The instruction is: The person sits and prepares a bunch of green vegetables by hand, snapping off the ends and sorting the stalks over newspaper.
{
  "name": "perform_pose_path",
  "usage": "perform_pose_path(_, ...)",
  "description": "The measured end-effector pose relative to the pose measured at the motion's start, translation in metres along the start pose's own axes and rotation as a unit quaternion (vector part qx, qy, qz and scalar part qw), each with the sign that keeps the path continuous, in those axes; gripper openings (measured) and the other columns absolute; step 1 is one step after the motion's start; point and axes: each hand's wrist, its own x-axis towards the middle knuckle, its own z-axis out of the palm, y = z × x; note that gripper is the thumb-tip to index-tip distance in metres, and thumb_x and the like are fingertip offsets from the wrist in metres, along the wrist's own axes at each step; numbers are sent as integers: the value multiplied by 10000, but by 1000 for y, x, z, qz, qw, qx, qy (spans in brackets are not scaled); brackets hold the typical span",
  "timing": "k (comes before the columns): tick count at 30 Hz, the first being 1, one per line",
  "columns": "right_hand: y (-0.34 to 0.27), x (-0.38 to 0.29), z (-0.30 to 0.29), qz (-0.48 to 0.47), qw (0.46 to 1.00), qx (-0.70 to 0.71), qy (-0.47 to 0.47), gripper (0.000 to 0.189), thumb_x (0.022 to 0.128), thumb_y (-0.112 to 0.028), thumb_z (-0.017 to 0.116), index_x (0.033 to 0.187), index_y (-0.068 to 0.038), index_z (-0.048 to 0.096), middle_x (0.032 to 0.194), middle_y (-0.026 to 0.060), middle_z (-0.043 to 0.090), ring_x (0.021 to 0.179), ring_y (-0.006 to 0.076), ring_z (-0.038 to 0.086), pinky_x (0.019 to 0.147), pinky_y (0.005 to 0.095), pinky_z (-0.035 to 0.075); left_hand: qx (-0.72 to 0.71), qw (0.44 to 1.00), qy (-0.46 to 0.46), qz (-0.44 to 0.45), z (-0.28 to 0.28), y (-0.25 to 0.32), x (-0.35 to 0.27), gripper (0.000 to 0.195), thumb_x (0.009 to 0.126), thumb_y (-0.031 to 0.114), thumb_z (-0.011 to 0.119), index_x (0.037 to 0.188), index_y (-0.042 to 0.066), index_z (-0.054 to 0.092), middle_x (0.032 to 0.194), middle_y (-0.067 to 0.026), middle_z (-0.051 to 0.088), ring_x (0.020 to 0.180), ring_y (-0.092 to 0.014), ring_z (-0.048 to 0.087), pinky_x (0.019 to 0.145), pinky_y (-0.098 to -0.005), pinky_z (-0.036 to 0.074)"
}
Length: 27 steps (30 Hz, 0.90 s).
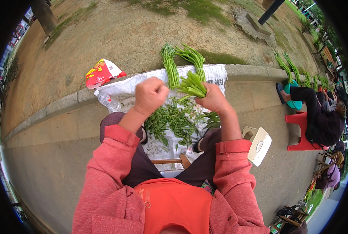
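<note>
My right hand grips a bunch of green leafy-vegetable stems, their cut ends pointing up and left. Level with it on the left, my left hand is raised with its fingers curled; whether something thin is in them cannot be told. Below both hands, loose green leaves and stems lie heaped on a white woven plastic sack between my feet. Beyond the hands, one bundle of long green stems and a second, tied bundle rest over the curb on the sack's far part.
A clear plastic bottle and a red-and-white bag are at the left by the concrete curb. A cream plastic stool stands right. Farther right, a person sits on a red stool beside a turquoise basin.
</note>
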Motion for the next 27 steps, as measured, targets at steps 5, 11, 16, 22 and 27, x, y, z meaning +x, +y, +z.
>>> perform_pose_path(5,10,-4,-18,17,993,101,65,269,672,-12,639,940,-36,637,805,27,656,725,95,572,704,265,470,-191,968,8,-161,-26,-19,10,136,706,-71,516,691,-13,637,618,-53,557,528,-123,514,482,-247,393)
perform_pose_path(11,-3,-2,-6,17,990,141,5,298,684,-2,655,980,-34,638,824,-21,641,743,69,549,702,248,462,-246,943,-154,-162,-14,-5,-1,87,737,-10,554,720,-14,639,672,-17,562,608,-70,511,549,-219,414)
perform_pose_path(16,-8,0,-1,8,991,128,-28,283,672,-3,663,952,-24,626,811,-4,641,743,75,547,698,251,463,-195,919,-269,-212,-12,-2,-3,172,775,133,673,861,-11,634,700,15,569,618,-55,503,564,-220,423)
perform_pose_path(22,-10,-2,0,0,994,102,-42,272,671,7,676,938,-18,628,799,-31,631,731,57,536,684,243,463,-240,899,-290,-226,-8,0,-5,193,826,133,628,946,-18,617,706,16,554,627,-43,485,552,-220,408)
perform_pose_path(27,-10,-2,-1,-1,997,70,-44,280,666,-6,677,939,-12,613,800,-19,630,739,68,537,696,246,463,-229,911,-287,-186,-6,-1,-5,141,846,101,572,878,-28,620,684,-6,555,612,-56,480,535,-243,399)
